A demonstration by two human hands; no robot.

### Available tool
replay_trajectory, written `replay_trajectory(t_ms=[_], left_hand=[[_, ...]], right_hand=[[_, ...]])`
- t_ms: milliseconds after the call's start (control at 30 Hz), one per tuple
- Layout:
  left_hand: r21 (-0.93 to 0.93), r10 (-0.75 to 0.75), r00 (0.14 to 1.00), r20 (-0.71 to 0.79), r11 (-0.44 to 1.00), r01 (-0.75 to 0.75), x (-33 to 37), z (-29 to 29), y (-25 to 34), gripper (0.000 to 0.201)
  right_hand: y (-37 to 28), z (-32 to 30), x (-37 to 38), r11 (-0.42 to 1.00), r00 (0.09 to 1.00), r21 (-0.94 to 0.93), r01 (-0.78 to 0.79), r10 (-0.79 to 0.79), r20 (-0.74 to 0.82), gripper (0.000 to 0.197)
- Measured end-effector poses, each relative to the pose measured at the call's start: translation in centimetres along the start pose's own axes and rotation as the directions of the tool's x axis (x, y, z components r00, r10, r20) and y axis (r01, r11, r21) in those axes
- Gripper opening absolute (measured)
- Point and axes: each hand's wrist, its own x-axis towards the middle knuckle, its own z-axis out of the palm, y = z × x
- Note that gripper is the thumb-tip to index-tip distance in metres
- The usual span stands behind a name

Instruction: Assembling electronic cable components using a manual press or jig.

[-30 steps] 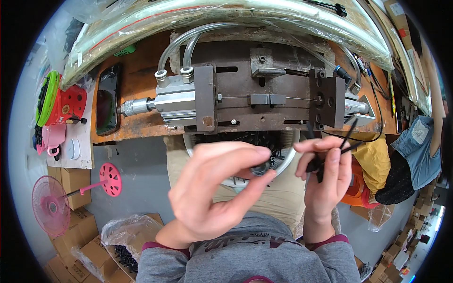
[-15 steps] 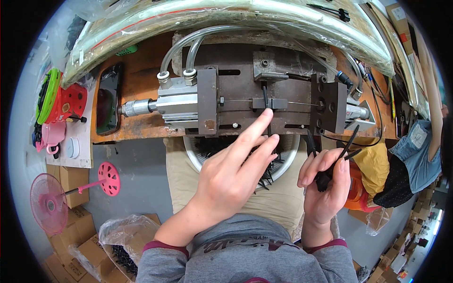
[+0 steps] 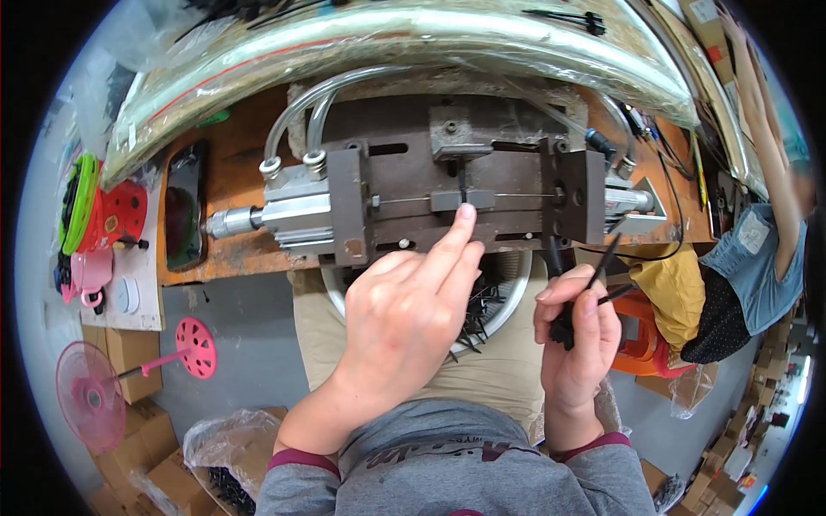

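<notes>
1. While my left hand (image 3: pixel 409 318) reaches palm down over the bowl, its index finger is stretched out; the thumb is hidden, and I cannot tell whether the curled fingers hold anything. Clock hub below: this hand, twelve away from me.
2. One o'clock: a black stick (image 3: pixel 463 181) lies across a small grey block (image 3: pixel 445 201) on the machine. My index fingertip is at its near end, apparently touching. Its far end runs up to a metal bracket (image 3: pixel 453 142); under it or just short, cannot tell.
3. Three o'clock: right hand (image 3: pixel 581 335), thumb and fingers pinching several black pieces (image 3: pixel 562 330), some ends poking out toward the machine. Count unclear.
4. Thin rods (image 3: pixel 404 200) run to the block from either side. Silver cylinder (image 3: pixel 297 215) between ten and eleven, another (image 3: pixel 630 200) at two. Clear hoses (image 3: pixel 297 107) at eleven.
5. Between two and three: white rim of the bowl (image 3: pixel 520 297), more black sticks (image 3: pixel 486 305) heaped inside.
6. Farther out: phone (image 3: pixel 183 206) at ten, pink fan (image 3: pixel 90 396) between eight and nine, yellow cloth (image 3: pixel 667 288) at three.
</notes>
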Motion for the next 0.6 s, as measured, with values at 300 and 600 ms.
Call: replay_trajectory(t_ms=[300,600], left_hand=[[-0.016,-0.004,1.0,0.011,1.0,0.004,0.4,-0.5,0.5,0.025],[-0.392,0.108,0.993,-0.054,0.912,-0.12,-1.5,-2.1,2.6,0.039]], right_hand=[[-0.5,-0.2,0.0,0.983,0.994,0.152,-0.108,0.105,0.024,0.029],[-0.2,-0.1,0.1,0.957,0.981,0.216,-0.192,0.186,0.052,0.025]])
